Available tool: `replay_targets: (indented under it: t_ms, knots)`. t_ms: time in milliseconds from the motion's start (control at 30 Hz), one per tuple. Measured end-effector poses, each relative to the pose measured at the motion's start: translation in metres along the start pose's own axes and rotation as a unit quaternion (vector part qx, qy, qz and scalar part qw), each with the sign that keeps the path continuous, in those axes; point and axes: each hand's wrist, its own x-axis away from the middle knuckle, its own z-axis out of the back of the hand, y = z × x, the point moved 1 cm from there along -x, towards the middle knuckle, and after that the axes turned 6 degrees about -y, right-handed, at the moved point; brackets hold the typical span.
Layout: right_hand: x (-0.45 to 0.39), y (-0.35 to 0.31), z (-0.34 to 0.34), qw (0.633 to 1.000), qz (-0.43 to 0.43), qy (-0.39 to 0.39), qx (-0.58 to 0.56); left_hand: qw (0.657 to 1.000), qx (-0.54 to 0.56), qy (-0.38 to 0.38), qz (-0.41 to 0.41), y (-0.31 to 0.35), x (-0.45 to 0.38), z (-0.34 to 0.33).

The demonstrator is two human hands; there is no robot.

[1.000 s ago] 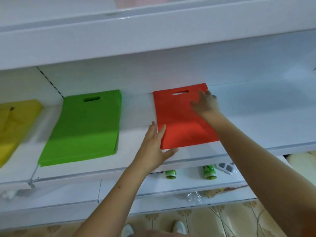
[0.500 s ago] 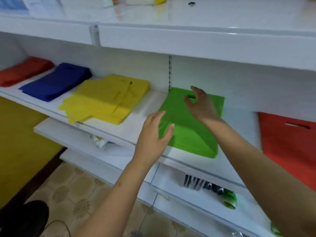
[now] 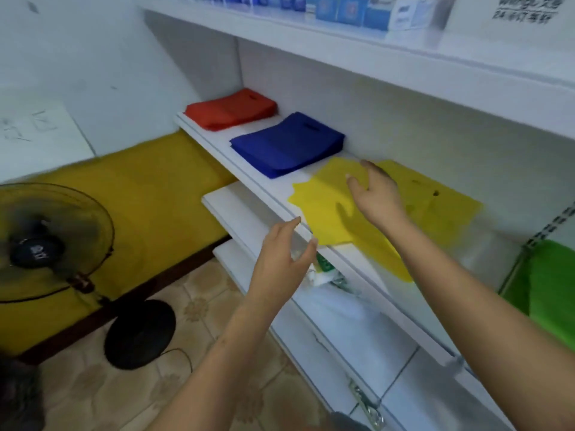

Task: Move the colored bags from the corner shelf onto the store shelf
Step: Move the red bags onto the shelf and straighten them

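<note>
The person is standing close to the white shelf [image 3: 249, 178], both bare arms reaching in from about five o'clock. The right hand [image 3: 375, 194] is hovering over or resting on the yellow bags [image 3: 329, 209], at roughly one o'clock from the middle of the view; its fingers are loosely bent and spread, and I cannot tell whether they are actually pinching the fabric or only touching it. The yellow bags are lying fanned out and untidy, their near corners hanging over the front lip of the shelf.

The left hand [image 3: 281, 262] is floating in front of the shelf edge, just below and at seven o'clock from the yellow bags, fingers straight and apart, holding nothing.

Further along the same shelf, toward eleven o'clock, the blue bags [image 3: 287, 147] are sitting in a neat stack just beside the yellow ones, and beyond them, near the corner wall, the red bags [image 3: 230, 108] are lying in their own pile. At three o'clock the green bags [image 3: 547, 281] are showing at the frame's right edge.

A black floor fan [image 3: 46, 244] is standing at nine o'clock, in front of a yellow cushion [image 3: 140, 197]. Blurred blue-and-white boxes [image 3: 357, 9] are lining the upper shelf at twelve o'clock.
</note>
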Motion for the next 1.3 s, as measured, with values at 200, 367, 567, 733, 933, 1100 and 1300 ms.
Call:
replay_targets:
  t_ms: [200,367,567,733,933,1100,1300]
  knots:
    - [-0.083,-0.054,-0.076,0.998,0.027,-0.054,-0.035,0.997,0.011,0.046,0.054,-0.068,-0.047,0.048]
    - [-0.174,-0.091,-0.137,0.995,0.031,-0.068,-0.07,0.995,0.012,0.064,0.08,-0.129,-0.122,0.091]
    - [-0.294,-0.125,-0.198,0.991,0.008,-0.095,-0.089,0.995,-0.01,0.045,0.086,-0.181,-0.24,0.151]
    - [-0.372,-0.153,-0.252,0.988,0.017,-0.123,-0.09,0.99,0.009,0.079,0.115,-0.234,-0.319,0.201]
    - [-0.449,-0.157,-0.306,0.991,-0.021,-0.119,-0.056,0.991,0.005,0.072,0.108,-0.29,-0.403,0.23]
    - [-0.514,-0.145,-0.343,0.996,-0.047,-0.077,0.007,0.996,-0.013,0.054,0.076,-0.346,-0.5,0.254]
    - [-0.566,-0.126,-0.367,0.969,-0.145,-0.075,0.186,0.994,-0.104,0.028,0.024,-0.401,-0.611,0.282]
